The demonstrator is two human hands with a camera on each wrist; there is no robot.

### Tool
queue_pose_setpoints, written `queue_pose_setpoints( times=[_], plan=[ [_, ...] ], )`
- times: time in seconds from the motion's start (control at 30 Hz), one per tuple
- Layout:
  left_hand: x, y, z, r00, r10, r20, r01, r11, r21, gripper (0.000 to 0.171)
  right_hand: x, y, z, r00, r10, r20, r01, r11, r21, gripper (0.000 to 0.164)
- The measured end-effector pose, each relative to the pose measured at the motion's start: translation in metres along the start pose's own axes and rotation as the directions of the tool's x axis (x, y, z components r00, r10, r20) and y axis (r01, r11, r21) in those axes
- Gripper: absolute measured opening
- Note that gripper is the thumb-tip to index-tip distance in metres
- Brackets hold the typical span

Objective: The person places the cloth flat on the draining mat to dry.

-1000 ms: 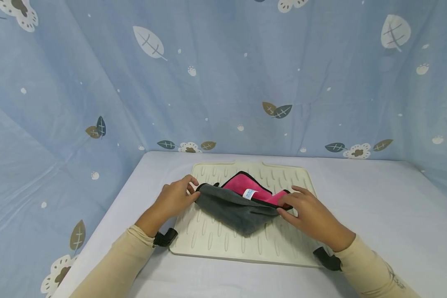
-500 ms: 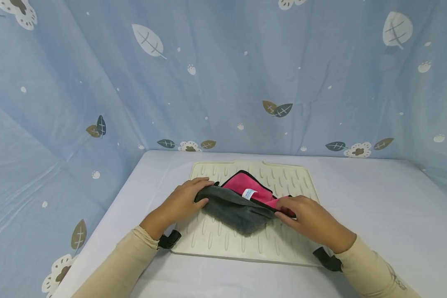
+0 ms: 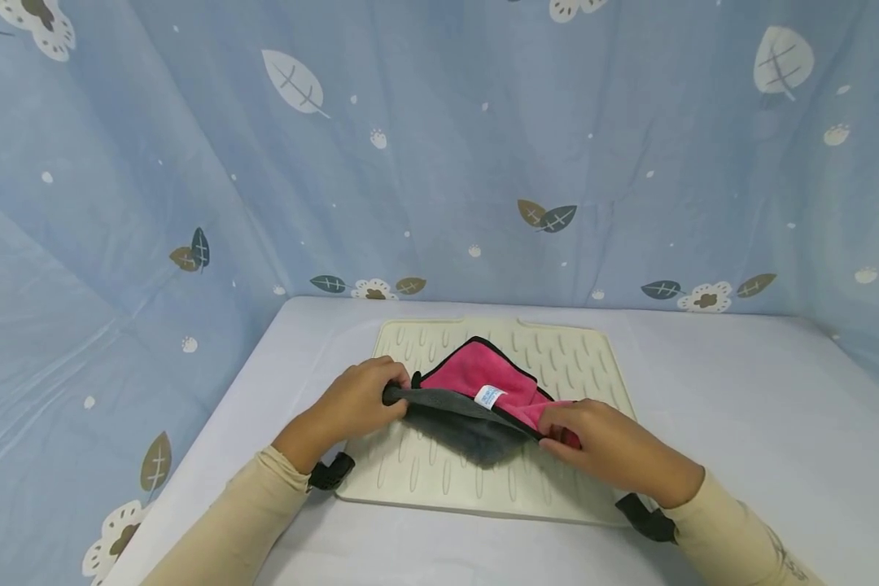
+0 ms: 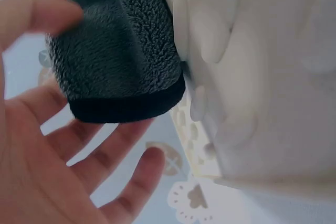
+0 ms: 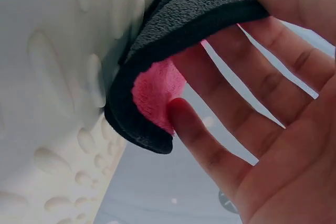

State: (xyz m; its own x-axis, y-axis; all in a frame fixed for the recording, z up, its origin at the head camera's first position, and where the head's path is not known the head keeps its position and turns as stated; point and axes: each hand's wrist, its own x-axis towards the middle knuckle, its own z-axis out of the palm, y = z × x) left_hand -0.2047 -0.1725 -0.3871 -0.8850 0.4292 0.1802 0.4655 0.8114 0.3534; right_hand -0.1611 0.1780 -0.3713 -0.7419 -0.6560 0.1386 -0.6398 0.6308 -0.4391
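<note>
A microfiber cloth (image 3: 476, 366), pink on one face and grey on the other, lies folded on a cream ribbed mat (image 3: 439, 480). Black trim runs round it, and a white label (image 3: 488, 396) sits at the fold. My left hand (image 3: 355, 399) pinches its left end; in the left wrist view the thumb lies over the grey pile (image 4: 105, 51) and the fingers reach behind. At the right end my right hand (image 3: 608, 443) pinches the trimmed edge. The right wrist view shows the thumb on the grey side and fingers against the pink side (image 5: 157, 93), where the corner curls.
The mat rests on a table covered in white cloth (image 3: 740, 407). A blue curtain (image 3: 439, 146) with leaf and flower prints hangs behind and at the sides. Black wrist mounts (image 3: 331, 472) stick out beside both sleeves.
My left fingers, stretched over the cloth's left end half a second ago, now curl round it. My right hand has drawn its end toward me, and more of the pink face shows.
</note>
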Motion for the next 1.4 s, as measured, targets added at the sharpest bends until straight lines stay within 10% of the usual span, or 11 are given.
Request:
queue_pose_setpoints(
  times=[0.33, 0.6, 0.77, 1.03, 1.4],
  plan=[
    [-0.003, 0.002, -0.002, 0.990, 0.039, 0.137, -0.022, 0.993, -0.117, 0.025, -0.003, 0.009, 0.003, 0.989, -0.028, -0.147, 0.001, 0.984, -0.179, 0.020],
    [-0.003, 0.000, 0.002, 0.988, 0.059, 0.146, -0.043, 0.993, -0.110, 0.009, -0.002, 0.014, 0.000, 0.994, 0.101, -0.041, -0.105, 0.987, -0.117, 0.031],
    [-0.003, 0.001, 0.002, 0.981, 0.087, 0.173, -0.070, 0.992, -0.101, 0.045, -0.002, 0.014, -0.002, 0.996, 0.085, -0.005, -0.085, 0.991, -0.102, 0.021],
    [-0.003, 0.002, 0.000, 0.979, 0.159, 0.124, -0.146, 0.984, -0.104, 0.008, -0.001, 0.015, -0.003, 0.999, 0.031, 0.010, -0.031, 0.996, -0.088, 0.017],
    [-0.002, 0.003, 0.007, 0.979, 0.160, 0.125, -0.155, 0.987, -0.052, 0.006, 0.000, 0.015, 0.001, 0.997, 0.045, 0.067, -0.043, 0.999, -0.028, 0.017]
  ],
)
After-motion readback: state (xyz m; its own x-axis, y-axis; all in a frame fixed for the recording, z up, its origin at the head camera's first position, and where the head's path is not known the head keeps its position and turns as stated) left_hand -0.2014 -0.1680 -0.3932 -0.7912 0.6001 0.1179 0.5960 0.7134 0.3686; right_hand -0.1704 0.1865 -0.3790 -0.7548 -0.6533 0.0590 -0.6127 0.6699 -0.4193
